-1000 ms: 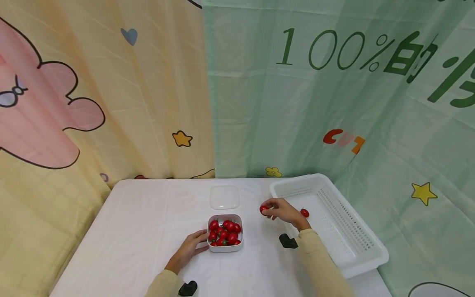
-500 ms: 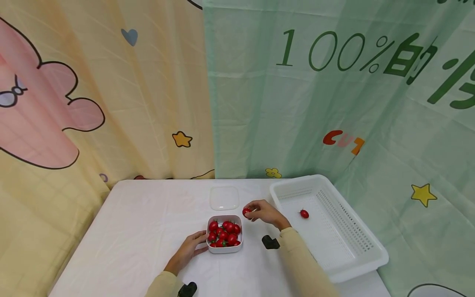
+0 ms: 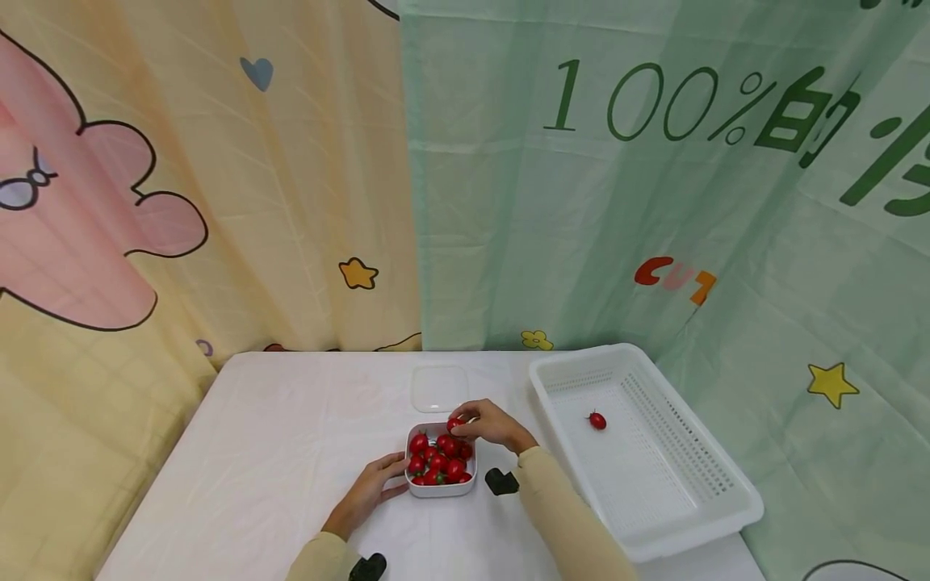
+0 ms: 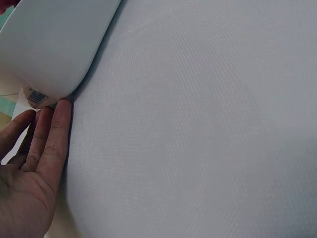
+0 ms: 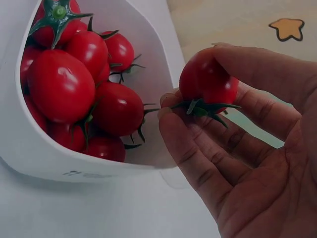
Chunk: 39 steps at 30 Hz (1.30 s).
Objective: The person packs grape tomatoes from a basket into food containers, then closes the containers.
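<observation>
A white box (image 3: 441, 490) filled with several red cherry tomatoes (image 3: 437, 462) stands on the table. My left hand (image 3: 368, 491) touches its left side with nearly straight fingers; in the left wrist view the fingertips (image 4: 63, 106) meet the box wall beside a barcode label (image 4: 36, 95). Over the far right corner of the box, my right hand (image 3: 492, 424) pinches one cherry tomato (image 5: 205, 82) between thumb and fingers. Its green calyx (image 5: 200, 106) points downward in the right wrist view, right beside the box rim.
A large white perforated basket (image 3: 697, 452) lies to the right, with a single cherry tomato (image 3: 597, 420) in it. Behind the box is a clear flat lid (image 3: 439, 389). Printed curtains (image 3: 494, 202) hang along the back and sides of the white table (image 3: 291, 420).
My right hand has carried the cherry tomato leftward from the basket's near edge to above the box. The left hand has stayed in place at the box.
</observation>
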{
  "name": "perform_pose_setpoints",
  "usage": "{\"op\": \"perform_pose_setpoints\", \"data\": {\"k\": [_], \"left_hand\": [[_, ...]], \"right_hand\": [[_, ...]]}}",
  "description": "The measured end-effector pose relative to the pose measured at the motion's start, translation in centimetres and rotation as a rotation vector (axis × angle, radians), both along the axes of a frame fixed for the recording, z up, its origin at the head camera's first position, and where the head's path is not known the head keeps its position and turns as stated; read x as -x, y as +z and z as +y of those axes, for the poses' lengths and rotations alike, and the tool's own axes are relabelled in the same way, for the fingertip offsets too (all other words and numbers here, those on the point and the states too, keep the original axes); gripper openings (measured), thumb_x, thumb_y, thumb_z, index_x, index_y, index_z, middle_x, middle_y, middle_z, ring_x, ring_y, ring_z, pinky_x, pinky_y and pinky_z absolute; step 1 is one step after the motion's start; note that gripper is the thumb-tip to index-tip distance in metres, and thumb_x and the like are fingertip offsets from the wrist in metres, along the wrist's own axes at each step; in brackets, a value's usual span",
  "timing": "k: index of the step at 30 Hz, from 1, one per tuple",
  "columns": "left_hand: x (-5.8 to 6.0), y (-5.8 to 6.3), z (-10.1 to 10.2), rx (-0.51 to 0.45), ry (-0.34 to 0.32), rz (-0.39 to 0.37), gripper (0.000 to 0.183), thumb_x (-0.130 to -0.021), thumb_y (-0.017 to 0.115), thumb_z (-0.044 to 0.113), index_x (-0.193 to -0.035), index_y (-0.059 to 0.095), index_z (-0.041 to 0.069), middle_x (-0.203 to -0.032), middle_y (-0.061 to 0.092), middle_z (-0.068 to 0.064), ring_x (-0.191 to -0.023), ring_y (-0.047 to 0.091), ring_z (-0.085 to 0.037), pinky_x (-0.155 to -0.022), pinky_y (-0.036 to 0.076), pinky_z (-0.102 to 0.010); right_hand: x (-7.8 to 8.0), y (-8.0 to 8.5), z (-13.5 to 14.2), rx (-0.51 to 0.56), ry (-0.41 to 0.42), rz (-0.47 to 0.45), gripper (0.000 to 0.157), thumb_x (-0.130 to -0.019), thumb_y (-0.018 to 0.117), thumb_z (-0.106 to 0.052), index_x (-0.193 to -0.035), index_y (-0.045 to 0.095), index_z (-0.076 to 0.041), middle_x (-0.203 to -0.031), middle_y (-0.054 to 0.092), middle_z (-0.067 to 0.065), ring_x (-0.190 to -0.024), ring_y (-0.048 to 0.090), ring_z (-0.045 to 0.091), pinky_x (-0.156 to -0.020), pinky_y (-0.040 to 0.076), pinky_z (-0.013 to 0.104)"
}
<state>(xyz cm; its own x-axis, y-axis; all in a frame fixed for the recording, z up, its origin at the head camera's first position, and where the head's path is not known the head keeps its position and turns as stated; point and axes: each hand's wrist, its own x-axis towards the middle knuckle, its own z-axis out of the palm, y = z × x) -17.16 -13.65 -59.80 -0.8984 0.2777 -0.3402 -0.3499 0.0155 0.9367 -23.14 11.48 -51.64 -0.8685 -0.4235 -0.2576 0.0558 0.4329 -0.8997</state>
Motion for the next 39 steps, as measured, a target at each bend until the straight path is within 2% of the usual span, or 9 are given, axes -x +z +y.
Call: {"op": "perform_pose_setpoints", "data": {"k": [8,13,19,28,33,39], "left_hand": [[0.1,0.0,0.1,0.001,0.004,0.000,0.063,-0.099,0.054,0.030,-0.138,0.035,-0.015,-0.133,0.048,-0.028,-0.112,0.055,-0.027,-0.096,0.051,-0.045],[0.1,-0.1,0.1,-0.001,0.000,0.000,0.064,-0.098,0.055,0.030,-0.138,0.035,-0.015,-0.132,0.048,-0.028,-0.111,0.056,-0.026,-0.096,0.051,-0.045],[0.0,-0.1,0.2,-0.006,-0.006,0.003,0.064,-0.098,0.055,0.029,-0.138,0.034,-0.016,-0.131,0.050,-0.027,-0.110,0.056,-0.025,-0.096,0.051,-0.044],[0.0,-0.2,0.1,-0.002,0.011,-0.006,0.064,-0.097,0.057,0.030,-0.138,0.036,-0.015,-0.131,0.050,-0.027,-0.109,0.056,-0.024,-0.095,0.051,-0.044],[0.1,-0.1,0.0,0.007,0.018,-0.004,0.065,-0.097,0.057,0.032,-0.138,0.036,-0.015,-0.132,0.049,-0.028,-0.111,0.056,-0.026,-0.096,0.051,-0.045],[0.1,-0.2,0.1,0.005,0.015,-0.008,0.065,-0.097,0.057,0.032,-0.138,0.036,-0.014,-0.131,0.050,-0.026,-0.110,0.056,-0.026,-0.096,0.051,-0.045]], "right_hand": [[0.1,-0.4,-1.3,-0.034,-0.024,-0.005,0.023,-0.089,0.069,-0.015,-0.109,0.066,-0.005,-0.093,0.064,0.006,-0.082,0.064,0.021,-0.081,0.058,0.036],[0.1,-1.0,-1.6,-0.020,-0.056,-0.001,0.030,-0.088,0.070,-0.016,-0.114,0.064,-0.001,-0.095,0.064,0.006,-0.081,0.062,0.018,-0.079,0.058,0.033],[-0.1,-0.8,-1.4,-0.003,-0.075,0.007,0.035,-0.090,0.067,-0.016,-0.119,0.061,0.003,-0.096,0.064,0.007,-0.082,0.063,0.021,-0.080,0.058,0.037],[0.0,0.6,1.5,0.017,-0.095,0.069,0.031,-0.091,0.064,-0.014,-0.116,0.062,0.003,-0.097,0.064,0.008,-0.083,0.064,0.019,-0.077,0.059,0.035],[0.2,1.4,3.2,0.039,-0.159,0.105,0.030,-0.093,0.062,-0.014,-0.117,0.062,0.003,-0.100,0.065,0.010,-0.086,0.065,0.024,-0.078,0.059,0.037],[0.4,1.3,5.5,0.084,-0.224,0.093,0.030,-0.095,0.062,-0.016,-0.120,0.061,0.001,-0.105,0.065,0.012,-0.091,0.065,0.027,-0.081,0.058,0.036]]}}
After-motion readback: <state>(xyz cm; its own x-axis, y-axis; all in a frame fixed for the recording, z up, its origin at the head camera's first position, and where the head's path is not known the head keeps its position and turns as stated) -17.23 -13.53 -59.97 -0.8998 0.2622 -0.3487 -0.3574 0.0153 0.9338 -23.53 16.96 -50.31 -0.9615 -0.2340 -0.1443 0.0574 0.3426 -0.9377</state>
